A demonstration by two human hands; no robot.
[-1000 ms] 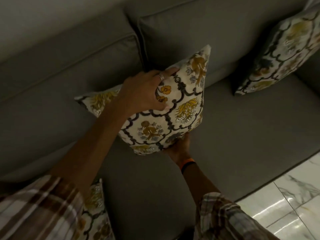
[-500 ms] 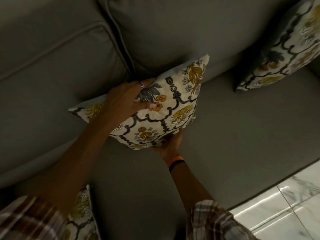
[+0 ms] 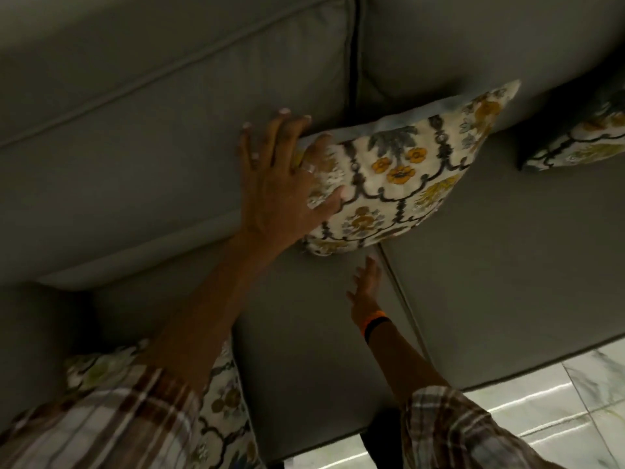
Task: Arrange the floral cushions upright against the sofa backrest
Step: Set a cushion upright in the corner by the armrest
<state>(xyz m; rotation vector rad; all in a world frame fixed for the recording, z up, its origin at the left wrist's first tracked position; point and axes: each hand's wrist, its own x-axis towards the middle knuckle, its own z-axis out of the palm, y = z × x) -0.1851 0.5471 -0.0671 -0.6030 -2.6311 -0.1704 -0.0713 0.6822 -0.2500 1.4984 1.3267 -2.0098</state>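
Cushions with a floral print sit on a grey sofa seen from above. The middle floral cushion [image 3: 399,177] stands at the centre of the frame, its upper edge leaning against the sofa backrest [image 3: 169,130] just where the dark gap between two back pads runs down, and its lower corner resting on the sofa seat [image 3: 321,333] beside the seam between two seat pads. It tilts back rather than standing fully upright.

The left hand [image 3: 284,184] lies spread at the cushion's left edge, fingers wide apart: the thumb presses on the printed face, while the other fingers reach past the top corner toward the backrest. A ring shows on one finger. It is flat against the fabric, not clamped round it.

The right hand [image 3: 367,289] is lower, centre-right of the frame, fingers loosely parted and pointing up toward the cushion's bottom corner; it is near the corner but apart from it, holding nothing. An orange and black wristband [image 3: 373,321] circles that wrist. Both forearms come out of plaid sleeves [image 3: 101,424] at the bottom of the frame.

A second floral cushion [image 3: 581,143] shows at the right edge, cut off by the frame, leaning on the backrest. A third floral cushion [image 3: 223,407] lies at the lower left, partly hidden under the left arm. Glossy marbled floor tiles [image 3: 558,411] fill the lower right corner.
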